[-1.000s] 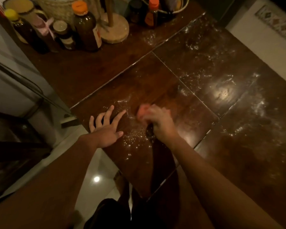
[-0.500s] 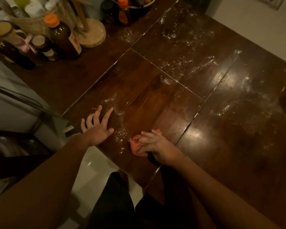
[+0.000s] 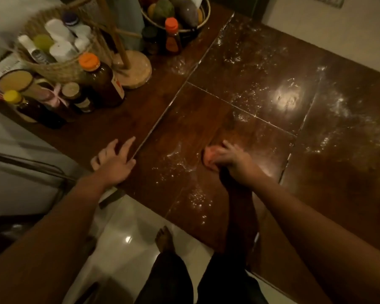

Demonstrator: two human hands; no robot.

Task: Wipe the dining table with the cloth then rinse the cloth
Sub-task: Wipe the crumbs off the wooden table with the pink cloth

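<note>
While the right hand [image 3: 235, 164] wipes: it and the cloth [image 3: 207, 154] now sit farther from the near edge of the desk [image 3: 338, 194] than half a second ago, out in the middle of the central panel instead of by its near corner.
Right hand, pose: palm down, forearm reaching in from the lower right, fingers curled over the bunched pinkish cloth and pressing it to the wood; motion blur softens the fingertips.
Cloth: a small wad, mostly under the fingers with its left side showing, lying on the desk just right of a swirl of white powder [image 3: 178, 159].
Left hand [image 3: 114, 164]: shifted left since the earlier frame, off the central panel onto the plank beside it, forefinger tip near the seam. It lies flat and holds nothing, fingers spread and straight, wrist at the desk's edge.
Powder: specks run from between the hands toward the near edge; more is scattered over the far and right panels.
Far left of desk: an orange-capped brown bottle [image 3: 101, 84], a woven basket [image 3: 59, 66] of white containers, a round wooden stand base [image 3: 134, 73], and a fruit bowl [image 3: 204, 16], more in view than before.
Below: pale floor [image 3: 123, 227] and a bare foot [image 3: 165, 240].
</note>
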